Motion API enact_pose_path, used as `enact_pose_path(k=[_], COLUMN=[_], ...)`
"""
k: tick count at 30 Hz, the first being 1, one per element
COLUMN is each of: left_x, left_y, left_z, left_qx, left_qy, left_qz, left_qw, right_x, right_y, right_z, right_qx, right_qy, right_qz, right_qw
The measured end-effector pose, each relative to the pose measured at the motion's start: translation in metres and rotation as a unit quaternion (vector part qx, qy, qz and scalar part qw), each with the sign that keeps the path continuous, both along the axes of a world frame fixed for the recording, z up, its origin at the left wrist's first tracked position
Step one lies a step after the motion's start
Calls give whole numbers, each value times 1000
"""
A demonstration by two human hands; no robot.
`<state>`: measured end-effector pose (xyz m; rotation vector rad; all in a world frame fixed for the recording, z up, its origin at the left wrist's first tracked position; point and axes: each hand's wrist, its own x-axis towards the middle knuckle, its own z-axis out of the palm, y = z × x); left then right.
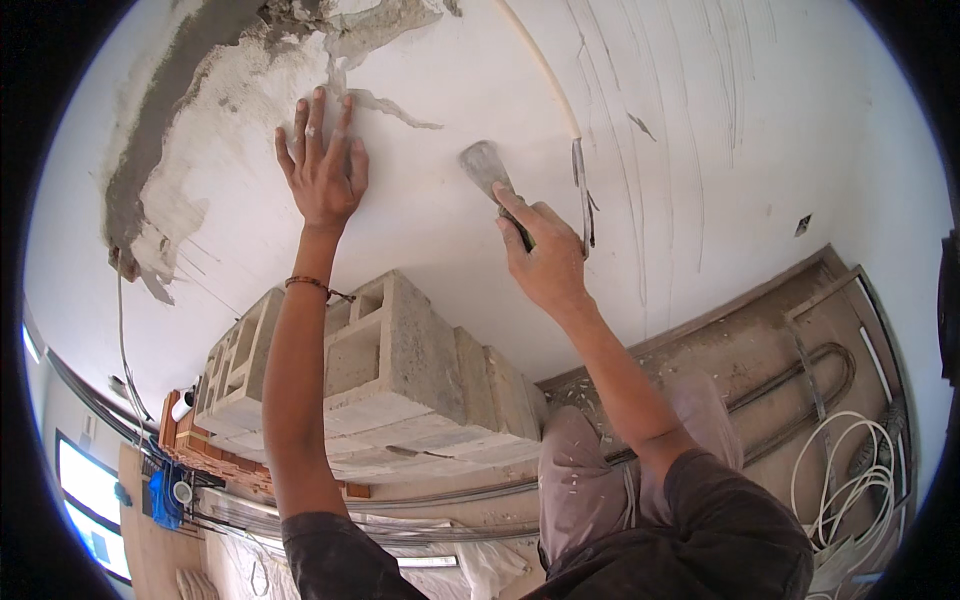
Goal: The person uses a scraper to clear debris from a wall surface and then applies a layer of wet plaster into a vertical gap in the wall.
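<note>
A white wall (420, 200) fills the upper part of the view, with a grey band of rough mortar (150, 150) and patchy plaster at its upper left. My left hand (325, 170) lies against the wall just below that patch, fingers stretched out, holding nothing. In my right hand (545, 250) is a putty knife (484, 165), gripped by its handle with the index finger laid along it. Its flat, dusty metal blade points up and left at the wall; whether the edge touches cannot be made out. Part of the handle is hidden by my fingers.
Stacked grey hollow concrete blocks (430, 370) stand below my arms. A cream conduit (540, 60) runs down the wall right of the knife, wires sticking out. Coiled white cable (845, 490) lies lower right by long bent bars. Reddish bricks (190, 430) and a blue item (165, 500) are lower left.
</note>
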<state>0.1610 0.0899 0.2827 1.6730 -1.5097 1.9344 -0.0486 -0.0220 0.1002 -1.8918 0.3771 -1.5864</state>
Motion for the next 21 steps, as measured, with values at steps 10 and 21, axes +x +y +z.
enact_pose_path(k=[10, 21], left_x=[2, 4], left_y=[-3, -2], left_z=[-3, -1], left_qx=[0, -3], left_qy=[-4, -12], left_qz=[13, -11], left_qw=[1000, 1000], right_x=[6, -1], right_y=[-5, -7], right_z=[22, 30], right_qx=[-17, -31], right_qy=[45, 76], right_qz=[19, 37], right_qw=[999, 996])
